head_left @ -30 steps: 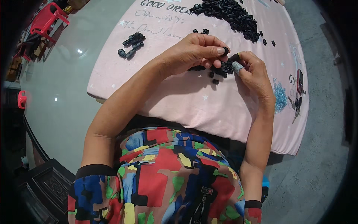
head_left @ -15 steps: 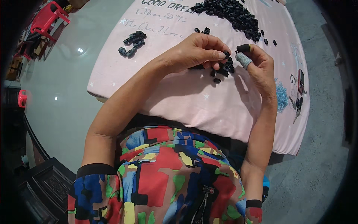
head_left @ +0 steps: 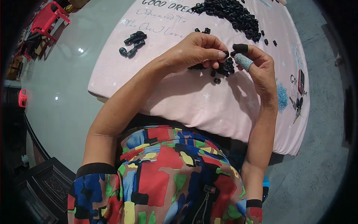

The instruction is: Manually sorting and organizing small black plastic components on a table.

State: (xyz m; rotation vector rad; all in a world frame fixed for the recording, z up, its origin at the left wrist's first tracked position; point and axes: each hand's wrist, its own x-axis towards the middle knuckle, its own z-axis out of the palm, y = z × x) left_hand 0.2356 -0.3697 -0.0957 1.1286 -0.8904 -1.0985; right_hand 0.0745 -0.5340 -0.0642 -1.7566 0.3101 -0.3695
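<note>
Over the pink-covered table, my left hand (head_left: 199,51) is closed, its thumb and forefinger pinching a small black plastic piece (head_left: 226,54). Close by on its right, my right hand (head_left: 261,67) is pinched, with a black cover (head_left: 241,48) on the forefinger and a grey wrap (head_left: 243,62) around the thumb. A tiny dark part (head_left: 233,54) shows between those fingertips, almost meeting the left hand's piece. Beneath both hands lies a small heap of black plastic pieces (head_left: 226,68), partly hidden by my left hand. One loose piece (head_left: 217,80) rests nearer to me.
A large pile of black pieces (head_left: 235,16) covers the table's far side. A few cylindrical ones (head_left: 134,43) lie at left. To the right are blue beads (head_left: 282,98), keys (head_left: 298,104) and a red-and-black device (head_left: 301,81). A red chair (head_left: 48,20) stands on the floor.
My right hand has shifted slightly left, bringing its fingertips closer to the piece in my left hand. The left hand has hardly moved.
</note>
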